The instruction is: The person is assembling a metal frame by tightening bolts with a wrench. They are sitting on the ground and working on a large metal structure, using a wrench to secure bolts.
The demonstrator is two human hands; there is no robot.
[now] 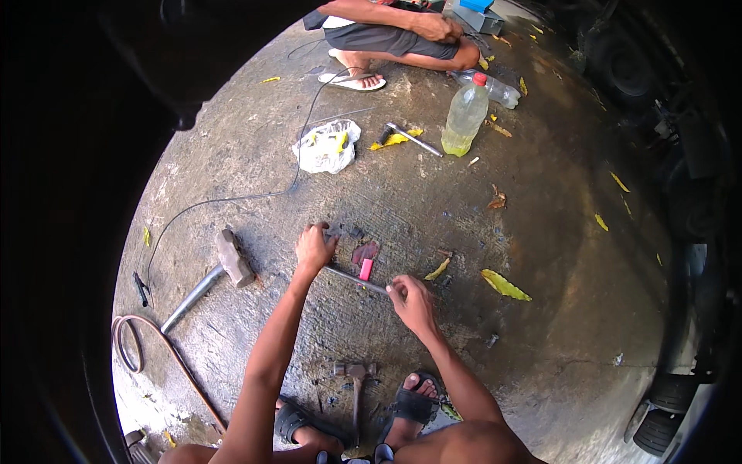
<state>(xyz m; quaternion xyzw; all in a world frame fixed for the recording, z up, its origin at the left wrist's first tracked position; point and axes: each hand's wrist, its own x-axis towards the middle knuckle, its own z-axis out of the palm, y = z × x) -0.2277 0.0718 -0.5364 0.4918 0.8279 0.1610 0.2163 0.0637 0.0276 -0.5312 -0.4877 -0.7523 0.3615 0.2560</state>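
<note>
A thin dark metal rod (355, 279) slants low over the concrete between my hands. Its right end is pinched between the thumb and fingers of my right hand (414, 307). The other end meets the wrist side of my left hand (315, 247). My left fingers are curled at a small dark grey piece (334, 231), largely hidden by the hand, so I cannot make out what they grip. Just beyond the rod stands a small pink block-like object (365, 268), beside a dark reddish patch (365, 252) on the ground.
A sledgehammer (234, 259) lies at left, near a coiled brown hose (174, 352). Between my sandalled feet is a smaller hammer (356, 371). Farther off are a white plastic bag (328, 158), a ratchet wrench (416, 140), a bottle (466, 116) and a crouching person (394, 39).
</note>
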